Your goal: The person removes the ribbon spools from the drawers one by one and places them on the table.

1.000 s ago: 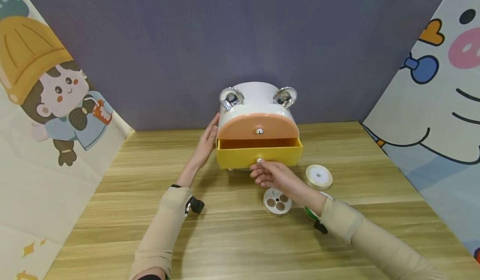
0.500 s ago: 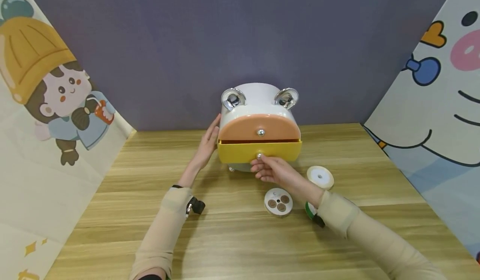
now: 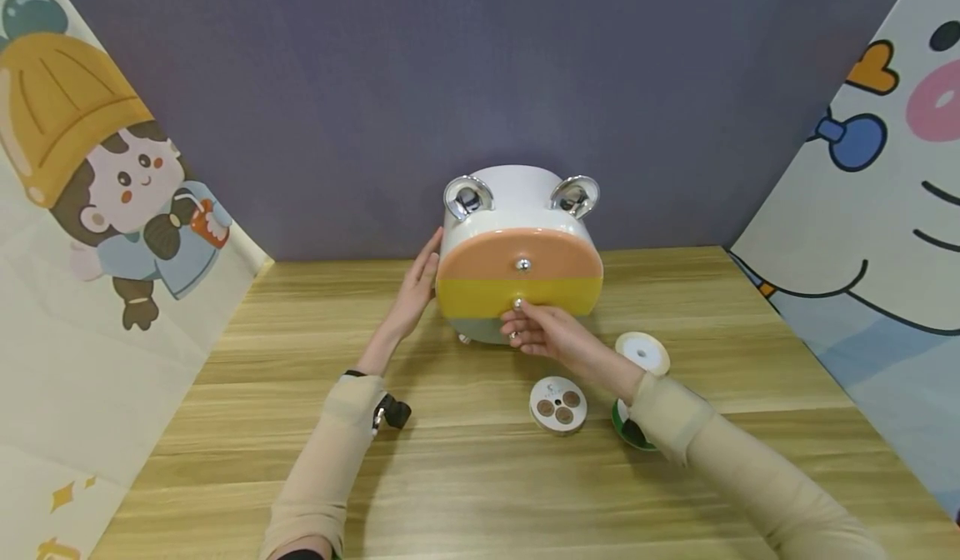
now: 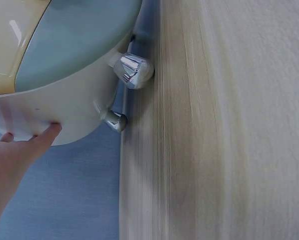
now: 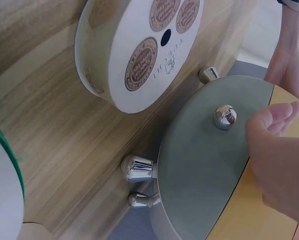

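Observation:
A rounded white drawer cabinet with silver ear-like rings stands at the back of the table. Its front has an orange drawer, a yellow drawer and a grey-green drawer, all flush. My right hand is at the yellow drawer, thumb and forefinger pinching its silver knob; in the right wrist view the hand hides that knob. My left hand rests on the cabinet's left side with fingers extended, and the left wrist view shows its fingertips against the white wall.
A white-faced ribbon spool with brown round prints lies in front of the cabinet. To its right are a cream ribbon spool and a green one, partly under my right forearm. A grey-blue wall stands behind.
The yellow drawer, pulled out a second ago, has slid back in until flush with the others. My right hand moved inward with its knob; my left hand stayed on the cabinet's side.

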Demonstrator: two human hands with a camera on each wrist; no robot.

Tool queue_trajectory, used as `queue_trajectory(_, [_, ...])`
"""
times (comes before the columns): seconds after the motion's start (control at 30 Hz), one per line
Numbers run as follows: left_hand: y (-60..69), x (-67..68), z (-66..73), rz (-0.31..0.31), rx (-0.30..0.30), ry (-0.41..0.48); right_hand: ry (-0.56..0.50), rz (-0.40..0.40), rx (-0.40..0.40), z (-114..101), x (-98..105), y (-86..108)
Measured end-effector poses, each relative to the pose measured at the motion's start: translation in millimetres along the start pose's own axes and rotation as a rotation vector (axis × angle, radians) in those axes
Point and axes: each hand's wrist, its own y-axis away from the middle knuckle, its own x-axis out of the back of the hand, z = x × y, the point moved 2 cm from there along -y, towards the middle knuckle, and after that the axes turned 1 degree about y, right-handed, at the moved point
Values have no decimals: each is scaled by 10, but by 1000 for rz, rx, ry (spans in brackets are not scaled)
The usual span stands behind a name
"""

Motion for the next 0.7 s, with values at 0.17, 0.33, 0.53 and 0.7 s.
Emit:
queue_trajectory(0.17, [-10, 1, -26, -1, -25, -10, -1, -13, -4, -1, 13, -23])
queue_trajectory(0.33, [-19, 7, -21, -1, -32, -14, 3, -16, -5, -20, 10, -17])
queue_trajectory(0.53, [20, -10, 72, -9, 11, 1, 26, -4, -22, -3, 28, 12])
queue_trajectory(0.7, [89, -58, 238, -24, 33, 18, 11, -26, -84, 79, 54, 86])
